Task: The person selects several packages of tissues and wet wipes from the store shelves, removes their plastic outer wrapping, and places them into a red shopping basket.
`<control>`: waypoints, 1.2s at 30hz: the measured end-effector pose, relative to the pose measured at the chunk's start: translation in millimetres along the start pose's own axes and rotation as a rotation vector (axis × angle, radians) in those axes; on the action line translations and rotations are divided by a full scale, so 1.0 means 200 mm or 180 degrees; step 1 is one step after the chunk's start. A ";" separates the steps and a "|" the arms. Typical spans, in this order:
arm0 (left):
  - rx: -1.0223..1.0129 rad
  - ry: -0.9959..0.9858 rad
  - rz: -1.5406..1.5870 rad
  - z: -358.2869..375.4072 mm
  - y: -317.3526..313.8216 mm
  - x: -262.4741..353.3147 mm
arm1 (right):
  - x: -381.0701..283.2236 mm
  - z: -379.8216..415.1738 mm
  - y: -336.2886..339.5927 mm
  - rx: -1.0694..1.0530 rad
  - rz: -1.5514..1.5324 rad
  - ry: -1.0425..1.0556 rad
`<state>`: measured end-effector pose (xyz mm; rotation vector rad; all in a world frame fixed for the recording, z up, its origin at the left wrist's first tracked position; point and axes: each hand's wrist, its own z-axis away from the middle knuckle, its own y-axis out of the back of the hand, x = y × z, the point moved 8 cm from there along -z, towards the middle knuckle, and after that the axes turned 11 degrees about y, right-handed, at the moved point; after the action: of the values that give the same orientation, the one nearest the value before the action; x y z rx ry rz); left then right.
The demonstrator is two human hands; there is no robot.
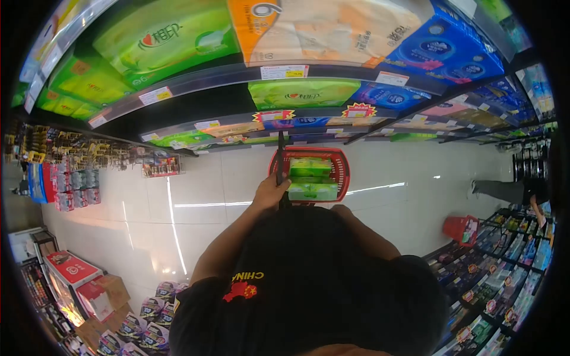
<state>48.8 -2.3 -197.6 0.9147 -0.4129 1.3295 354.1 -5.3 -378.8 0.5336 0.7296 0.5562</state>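
Observation:
My left hand (272, 191) is wrapped round the long black handle (281, 157) of a red shopping basket (343, 169). Inside the basket lie green packs of tissues, one pack (312, 167) farther off and another pack (314, 191) nearer to me. Only a small part of my right hand (341, 209) shows, close to my black shirt and near the basket's near right corner; its fingers are hidden.
Shelves ahead hold large green tissue packs (172, 41), an orange and white pack (320, 29) and blue packs (442, 50). At right, a person (504, 190) stands near another red basket (456, 226). Cartons (74, 267) and purple-white packs (151, 311) are at lower left.

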 end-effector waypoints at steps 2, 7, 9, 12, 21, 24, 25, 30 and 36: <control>0.0033 -0.0135 0.0031 -0.06 -0.05 -0.07 | 0.00 0.09 0.00 0.0115 0.0076 0.0020; 0.0006 0.0038 0.0810 -0.08 -0.07 -0.03 | 0.24 0.12 -0.08 0.1341 -0.0866 -0.0273; 0.0008 0.0231 0.1114 -0.08 -0.07 -0.06 | 0.26 0.10 0.00 0.1411 -0.2228 -0.1021; 0.0087 0.0311 0.1252 -0.10 -0.07 -0.10 | 0.28 -0.05 0.06 0.1900 -0.2354 -0.0489; 0.0204 0.0576 0.0960 -0.06 -0.07 -0.07 | 0.19 -0.19 0.13 0.2039 -0.2778 -0.0588; 0.0327 0.0559 0.1103 -0.06 -0.05 -0.09 | 0.21 -0.16 0.06 0.1789 -0.2678 -0.0529; 0.0337 0.0584 0.1177 -0.07 -0.04 -0.10 | 0.22 -0.13 0.03 0.1683 -0.2606 -0.0531; 0.0583 0.0743 0.1261 -0.03 0.04 -0.15 | 0.65 -0.18 -0.49 0.1430 -0.2129 -0.0598; 0.0758 0.0687 0.1636 -0.04 0.30 -0.34 | 0.40 0.14 0.01 0.2032 -0.3908 -0.1496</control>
<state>-25.6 -41.6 -232.6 0.8783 -0.3366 1.9616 424.0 39.9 -398.1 0.6516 0.6327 -0.9514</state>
